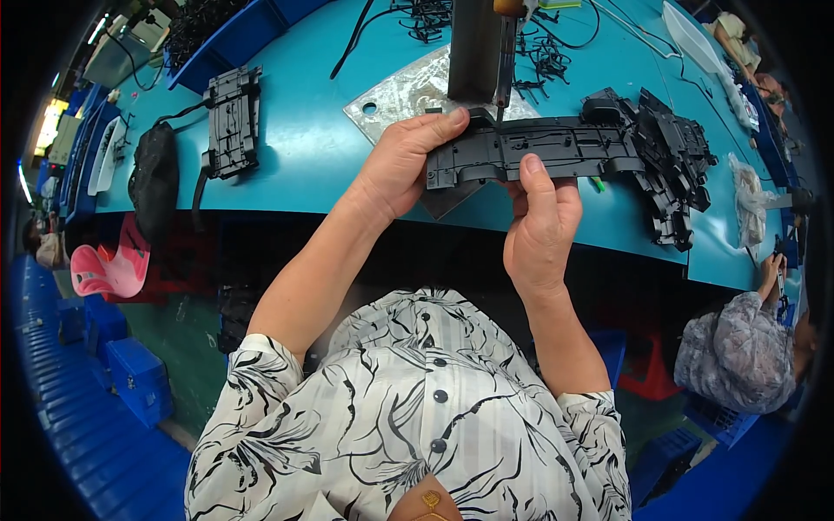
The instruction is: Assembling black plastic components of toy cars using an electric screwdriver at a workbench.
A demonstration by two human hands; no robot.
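Note:
Both my hands hold a long black moulded plastic part (547, 148) level over the near side of the table. My left hand (407, 161) grips its left end, thumb on top and fingers beneath. Toward the middle of its near edge, my right hand (543, 217) pinches it with the thumb on top. A thin metal tip of an upright tool (505, 61) comes down at the part's far edge, near my left thumb; whether they touch I cannot tell. Beneath lies a metal plate (395, 97) with a grey upright post (472, 52) on it.
Similar black parts (673, 152) are heaped to the right. Another black part (233, 122) lies to the left beside a black pouch-like thing (155, 178). Black cable-like pieces (547, 65) lie at the back. A blue bin (234, 39) stands far left. Another person (738, 347) sits at right.

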